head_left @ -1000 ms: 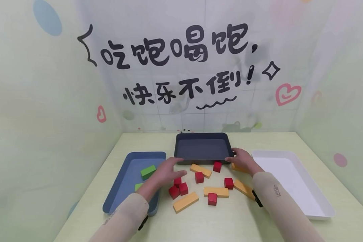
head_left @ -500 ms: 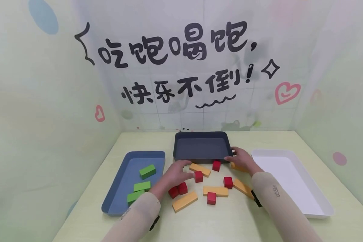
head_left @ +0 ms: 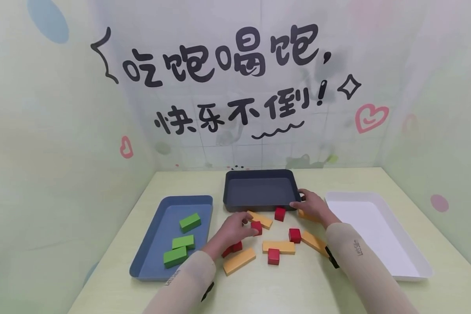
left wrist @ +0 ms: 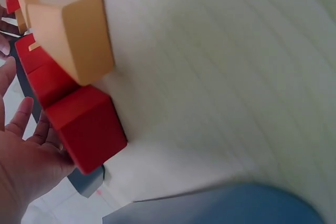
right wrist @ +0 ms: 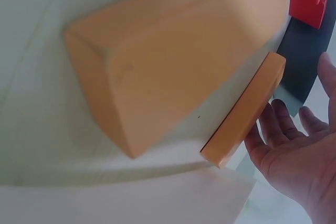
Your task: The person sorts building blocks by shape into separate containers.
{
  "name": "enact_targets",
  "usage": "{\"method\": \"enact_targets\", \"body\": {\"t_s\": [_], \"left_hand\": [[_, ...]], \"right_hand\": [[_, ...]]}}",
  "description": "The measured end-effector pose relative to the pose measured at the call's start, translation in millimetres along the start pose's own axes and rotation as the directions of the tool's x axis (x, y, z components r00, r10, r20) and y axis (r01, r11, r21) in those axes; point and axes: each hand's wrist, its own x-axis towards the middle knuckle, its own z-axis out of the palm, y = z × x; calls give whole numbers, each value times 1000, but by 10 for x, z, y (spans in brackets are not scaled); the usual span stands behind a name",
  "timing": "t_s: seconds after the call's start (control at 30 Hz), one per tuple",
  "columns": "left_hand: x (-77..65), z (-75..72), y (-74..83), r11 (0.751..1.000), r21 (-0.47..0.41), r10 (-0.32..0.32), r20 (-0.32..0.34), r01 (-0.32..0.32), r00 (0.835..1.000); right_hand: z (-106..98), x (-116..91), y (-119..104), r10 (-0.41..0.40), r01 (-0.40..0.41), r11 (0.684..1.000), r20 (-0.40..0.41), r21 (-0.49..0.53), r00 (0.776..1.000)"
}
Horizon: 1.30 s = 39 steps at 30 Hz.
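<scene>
Out at the middle of the table, my left hand [head_left: 235, 229] curves its thumb and fingers around a red cube [head_left: 257, 227], the thumb right at the cube's near side and a gap at the fingers. In the left wrist view its fingers [left wrist: 22, 116] are spread behind several red cubes [left wrist: 86, 127] and an orange block [left wrist: 86, 38]. My right hand [head_left: 314, 205] stays at the right front corner of the dark tray [head_left: 261, 209], fingers loosely spread. Under it lies an orange block [head_left: 307, 216], partly hidden, which also shows beside the right hand in the right wrist view [right wrist: 244, 111].
A blue tray [head_left: 141, 257] on the left holds three green blocks [head_left: 190, 222]. To the right stands a white tray [head_left: 377, 226]. Between them lie more red cubes [head_left: 273, 256] and orange blocks [head_left: 239, 261]. Printed walls enclose the table at the back and sides.
My left hand has moved right and slightly nearer, from beside the blue tray to the red cube, its fingers closing in. The right hand has hardly moved.
</scene>
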Motion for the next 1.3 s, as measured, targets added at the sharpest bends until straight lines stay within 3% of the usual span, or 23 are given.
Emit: {"method": "enact_targets", "body": {"t_s": [0.43,0.7,0.97,1.3], "left_hand": [[48,72,-27,998,47,44,-27,-43,999],[47,50,6,999,27,21,-16,-20,1000],[111,-176,179,998,-38,57,-37,-59,998],[517,-616,250,995,0,102,-149,-103,984]], "right_hand": [[5,25,-2,4,-4,1000,-3,4,1000],[5,23,1,18,-18,1000,2,6,1000],[-33,16,2,22,-22,1000,-5,2,1000],[-22,24,-32,38,-38,999,-4,-4,999]]}}
